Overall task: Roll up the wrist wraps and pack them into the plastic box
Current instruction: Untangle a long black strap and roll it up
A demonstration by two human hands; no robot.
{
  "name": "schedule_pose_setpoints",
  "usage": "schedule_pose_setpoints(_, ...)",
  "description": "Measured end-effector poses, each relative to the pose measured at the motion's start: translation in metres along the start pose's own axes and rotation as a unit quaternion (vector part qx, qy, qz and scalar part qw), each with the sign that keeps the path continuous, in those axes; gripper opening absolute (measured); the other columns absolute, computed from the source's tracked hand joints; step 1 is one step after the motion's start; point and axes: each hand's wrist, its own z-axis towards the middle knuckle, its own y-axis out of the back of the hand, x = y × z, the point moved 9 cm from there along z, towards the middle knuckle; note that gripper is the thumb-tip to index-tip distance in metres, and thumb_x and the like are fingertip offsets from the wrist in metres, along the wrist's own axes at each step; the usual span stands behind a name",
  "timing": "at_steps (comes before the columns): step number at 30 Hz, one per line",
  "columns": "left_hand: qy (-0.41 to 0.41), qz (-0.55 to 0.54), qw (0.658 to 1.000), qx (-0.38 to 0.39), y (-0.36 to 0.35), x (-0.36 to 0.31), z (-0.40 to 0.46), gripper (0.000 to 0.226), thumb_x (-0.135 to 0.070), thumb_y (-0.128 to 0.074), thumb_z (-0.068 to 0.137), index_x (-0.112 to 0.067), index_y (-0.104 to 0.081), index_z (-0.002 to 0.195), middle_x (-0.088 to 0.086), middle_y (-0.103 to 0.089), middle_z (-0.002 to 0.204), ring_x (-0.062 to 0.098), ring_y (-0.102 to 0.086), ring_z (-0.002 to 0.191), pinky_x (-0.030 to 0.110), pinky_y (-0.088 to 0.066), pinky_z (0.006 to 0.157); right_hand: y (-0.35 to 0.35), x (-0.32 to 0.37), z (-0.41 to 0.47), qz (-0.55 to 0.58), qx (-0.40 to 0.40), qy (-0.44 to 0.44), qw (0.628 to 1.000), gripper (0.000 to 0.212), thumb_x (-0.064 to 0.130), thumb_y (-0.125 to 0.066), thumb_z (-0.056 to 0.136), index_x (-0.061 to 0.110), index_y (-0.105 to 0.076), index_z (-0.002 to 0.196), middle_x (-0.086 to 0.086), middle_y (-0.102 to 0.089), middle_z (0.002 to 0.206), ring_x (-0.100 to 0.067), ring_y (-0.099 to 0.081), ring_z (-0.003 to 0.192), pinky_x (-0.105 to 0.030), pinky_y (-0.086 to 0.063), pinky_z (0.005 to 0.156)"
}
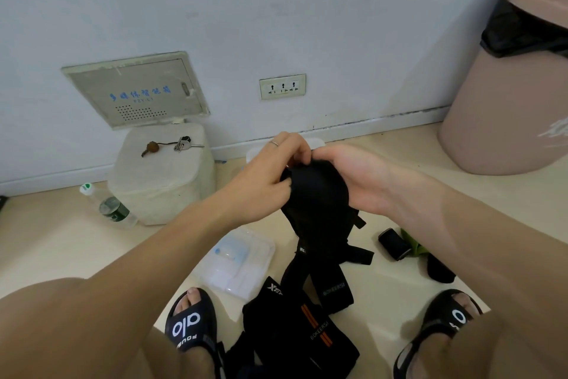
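Observation:
Both hands hold up a black wrist wrap (316, 197) above the floor. My left hand (264, 172) pinches its upper left edge and my right hand (350, 176) grips its upper right side, fingers curled behind the cloth. The wrap's tail hangs down towards a loose pile of black wraps (295, 332) with orange stripes between my feet. A rolled black wrap (394, 243) lies on the floor at the right. The clear plastic box lid (242, 259) lies flat on the floor below my left forearm. A white-edged box (255, 154) shows partly behind my hands.
A white foam block (163, 176) with keys (181, 143) stands at the left by the wall, with a plastic bottle (107, 206) beside it. A pink bin (507, 86) fills the right. My sandalled feet (190, 323) flank the pile. A green item (415, 245) lies near the rolled wrap.

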Motion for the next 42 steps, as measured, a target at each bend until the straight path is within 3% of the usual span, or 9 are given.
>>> schedule_pose_setpoints(2,0.033,-0.055,0.998,-0.015,0.006,0.001,0.001,0.023,-0.009,-0.047,0.079,-0.022,-0.053,0.097,-0.008,-0.055,0.095,0.013,-0.051,0.085,0.024,-0.043,0.071,0.004,0.003,-0.002,-0.013,-0.016,0.01,1.0,0.028,0.02,-0.05,0.103,0.006,-0.071,0.114,-0.014,-0.069,0.1,-0.026,-0.068,0.091,-0.038,-0.055,0.084)
schedule_pose_setpoints(6,0.1,-0.135,0.983,-0.077,0.021,0.015,0.003,0.008,-0.008,-0.054,0.092,-0.016,-0.052,0.092,-0.013,-0.052,0.073,0.011,-0.045,0.067,0.024,-0.039,0.062,0.009,0.025,-0.01,-0.094,-0.036,0.083,0.991,0.017,0.033,-0.059,0.1,0.019,-0.066,0.095,-0.009,-0.053,0.091,-0.026,-0.05,0.085,-0.038,-0.028,0.063)
schedule_pose_setpoints(8,0.137,-0.159,0.973,-0.096,0.026,0.025,0.004,0.016,-0.001,-0.052,0.094,-0.015,-0.054,0.088,-0.009,-0.051,0.071,0.01,-0.046,0.068,0.023,-0.04,0.064,0.013,0.036,-0.014,-0.091,-0.039,0.121,0.988,0.012,0.025,-0.066,0.098,0.015,-0.066,0.105,-0.001,-0.065,0.098,-0.018,-0.063,0.088,-0.029,-0.044,0.068)
schedule_pose_setpoints(12,0.206,-0.23,0.946,-0.094,0.025,0.039,0.006,0.019,-0.002,-0.051,0.095,-0.016,-0.057,0.085,0.0,-0.054,0.074,0.017,-0.05,0.072,0.029,-0.043,0.069,0.018,0.046,-0.017,-0.055,-0.031,0.155,0.986,0.05,0.003,-0.073,0.089,0.019,-0.06,0.134,-0.007,-0.075,0.114,-0.017,-0.076,0.096,-0.031,-0.058,0.084)
schedule_pose_setpoints(18,0.123,-0.191,0.972,-0.065,0.025,0.009,0.004,0.019,-0.012,-0.046,0.107,-0.014,-0.058,0.093,-0.009,-0.058,0.075,0.008,-0.06,0.075,0.027,-0.057,0.074,0.029,0.052,-0.014,0.026,-0.062,0.179,0.982,0.039,-0.001,-0.071,0.09,0.012,-0.065,0.127,-0.004,-0.076,0.098,-0.018,-0.075,0.087,-0.029,-0.058,0.076)
schedule_pose_setpoints(24,0.125,-0.137,0.975,-0.12,0.035,0.012,0.001,0.032,-0.02,-0.038,0.111,-0.015,-0.069,0.106,0.011,-0.074,0.101,0.021,-0.07,0.087,0.03,-0.061,0.074,0.022,0.052,-0.016,0.006,-0.052,0.174,0.983,0.033,0.006,-0.072,0.092,0.009,-0.066,0.124,-0.005,-0.074,0.101,-0.014,-0.073,0.083,-0.026,-0.058,0.07)
schedule_pose_setpoints(33,0.141,-0.175,0.963,-0.152,0.038,0.022,0.006,0.028,-0.016,-0.043,0.109,-0.01,-0.07,0.108,0.01,-0.075,0.098,0.023,-0.072,0.087,0.028,-0.06,0.074,0.036,0.06,-0.023,-0.118,-0.174,0.218,0.953,0.048,0.028,-0.088,0.07,0.028,-0.069,0.114,-0.007,-0.07,0.115,-0.028,-0.071,0.108,-0.053,-0.056,0.099)
schedule_pose_setpoints(37,0.123,-0.196,0.959,-0.162,0.04,0.021,0.008,0.022,-0.007,-0.045,0.107,-0.015,-0.064,0.113,0.004,-0.071,0.093,0.017,-0.068,0.079,0.031,-0.059,0.07,0.038,0.054,-0.02,-0.139,-0.169,0.202,0.955,0.047,0.018,-0.084,0.084,0.019,-0.062,0.126,-0.005,-0.072,0.106,-0.017,-0.071,0.099,-0.032,-0.055,0.085)
schedule_pose_setpoints(42,0.13,-0.215,0.953,-0.17,0.042,0.024,0.007,0.024,-0.009,-0.042,0.108,-0.014,-0.064,0.116,0.014,-0.071,0.109,0.019,-0.068,0.091,0.031,-0.061,0.078,0.041,0.049,-0.018,-0.149,-0.158,0.177,0.96,0.052,0.018,-0.084,0.083,0.019,-0.058,0.128,-0.011,-0.072,0.113,-0.023,-0.072,0.1,-0.031,-0.052,0.081)
